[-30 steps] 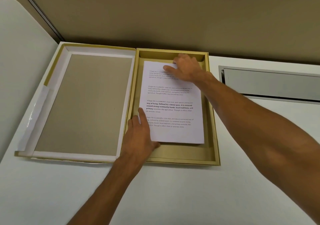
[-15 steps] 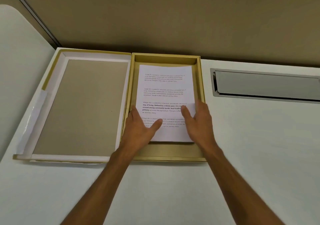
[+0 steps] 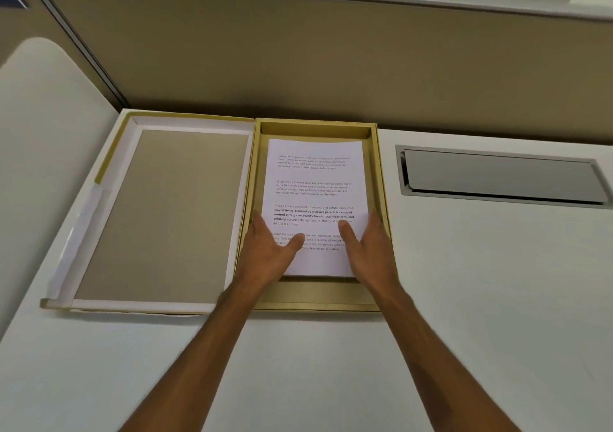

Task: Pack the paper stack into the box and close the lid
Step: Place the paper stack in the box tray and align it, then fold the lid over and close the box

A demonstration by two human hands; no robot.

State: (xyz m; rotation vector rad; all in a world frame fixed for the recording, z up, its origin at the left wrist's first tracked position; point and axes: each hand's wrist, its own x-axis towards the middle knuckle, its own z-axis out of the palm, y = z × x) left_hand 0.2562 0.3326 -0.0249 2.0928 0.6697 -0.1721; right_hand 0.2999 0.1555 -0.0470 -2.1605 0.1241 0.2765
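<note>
Two bare forearms reach forward over the white counter toward the gold box, which lies open with its near wall closest to the person. The left hand rests flat on the near left part of the paper stack, its thumb laid across the printed lines and its fingers spread along the stack's left edge; the right hand mirrors it on the near right part, thumb on the page and fingers along the right edge. Both hands lie loose and flat, pressing rather than gripping anything. The stack already lies inside the box tray, printed side up, with a strip of bare gold floor showing at the near end and a narrower gap at the far end. The step in hand looks like squaring and settling the sheets, and it goes best with light, even pressure from both palms, so that the top pages do not slide or curl against the walls. It seems wise to check that no corner rides up on the rim before letting go. Further left, touching the box along its side, the lid lies open and face up, showing its grey lining; swinging it over is judged to be the remaining work. Beyond the box on the right, a grey hatch is set into the counter.
</note>
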